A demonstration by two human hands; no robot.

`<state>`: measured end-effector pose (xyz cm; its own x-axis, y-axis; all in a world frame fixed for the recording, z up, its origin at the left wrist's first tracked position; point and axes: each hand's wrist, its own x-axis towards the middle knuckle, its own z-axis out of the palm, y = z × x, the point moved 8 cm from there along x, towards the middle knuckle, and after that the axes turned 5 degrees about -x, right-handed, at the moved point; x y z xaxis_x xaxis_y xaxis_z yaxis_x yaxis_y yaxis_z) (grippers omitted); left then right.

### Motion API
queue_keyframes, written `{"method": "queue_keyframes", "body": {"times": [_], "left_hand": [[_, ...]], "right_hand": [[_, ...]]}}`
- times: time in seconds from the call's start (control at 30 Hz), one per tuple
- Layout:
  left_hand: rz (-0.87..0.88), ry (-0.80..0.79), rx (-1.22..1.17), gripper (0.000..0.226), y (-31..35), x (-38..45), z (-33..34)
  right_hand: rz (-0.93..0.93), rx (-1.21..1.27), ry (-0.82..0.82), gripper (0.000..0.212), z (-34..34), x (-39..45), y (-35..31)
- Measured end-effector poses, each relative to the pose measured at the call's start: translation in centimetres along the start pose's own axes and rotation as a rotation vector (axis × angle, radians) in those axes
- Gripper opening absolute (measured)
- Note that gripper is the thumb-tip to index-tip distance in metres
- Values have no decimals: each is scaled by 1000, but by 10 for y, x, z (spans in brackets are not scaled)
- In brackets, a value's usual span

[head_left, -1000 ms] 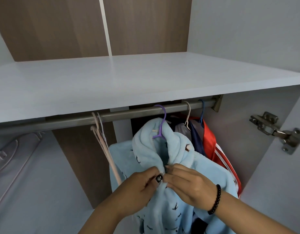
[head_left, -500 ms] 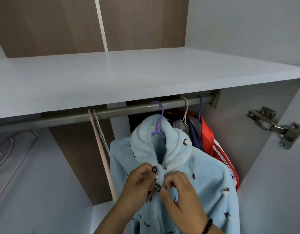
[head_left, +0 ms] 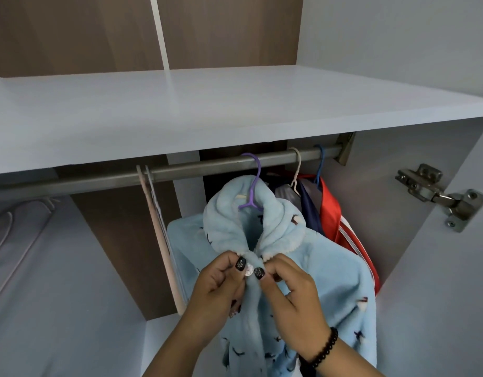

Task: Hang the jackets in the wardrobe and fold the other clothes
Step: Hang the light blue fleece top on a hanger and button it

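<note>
On its purple plastic hanger point(head_left: 252, 186) from the metal wardrobe rail point(head_left: 180, 170), the fluffy pale-blue patterned jacket point(head_left: 330, 270) hangs before both hands, left hand point(head_left: 218, 289) and right hand point(head_left: 292, 297) pinching its vertical front edges around what seems a silvery button point(head_left: 249, 271).

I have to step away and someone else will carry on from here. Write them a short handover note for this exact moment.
Left hand and right hand both pinch the front of the light blue fleece jacket at its top button, just under the collar.
Done: jacket hangs on the purple hanger on the rail, beside the red jacket.
Left: finish buttoning. No clothes to fold are in view.
</note>
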<state>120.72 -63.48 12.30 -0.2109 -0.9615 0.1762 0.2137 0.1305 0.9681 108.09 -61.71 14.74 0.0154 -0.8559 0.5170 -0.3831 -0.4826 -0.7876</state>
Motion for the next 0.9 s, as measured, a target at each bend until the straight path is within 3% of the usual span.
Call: {"method": "queue_keyframes", "body": {"times": [0.13, 0.3, 0.57, 0.77, 0.9], "left_hand": [[77, 3, 41, 31, 6, -4, 0], [172, -9, 206, 26, 17, -4, -3], [161, -36, 256, 20, 8, -5, -4], [172, -51, 247, 22, 8, -5, -4], [164, -66, 204, 23, 7, -5, -6]], "right_hand": [[291, 403, -2, 18, 7, -4, 18], [559, 660, -81, 14, 22, -7, 29], [579, 388, -500, 15, 11, 3, 29], [524, 368, -336, 22, 3, 12, 25], [608, 458, -309, 17, 14, 2, 29]]}}
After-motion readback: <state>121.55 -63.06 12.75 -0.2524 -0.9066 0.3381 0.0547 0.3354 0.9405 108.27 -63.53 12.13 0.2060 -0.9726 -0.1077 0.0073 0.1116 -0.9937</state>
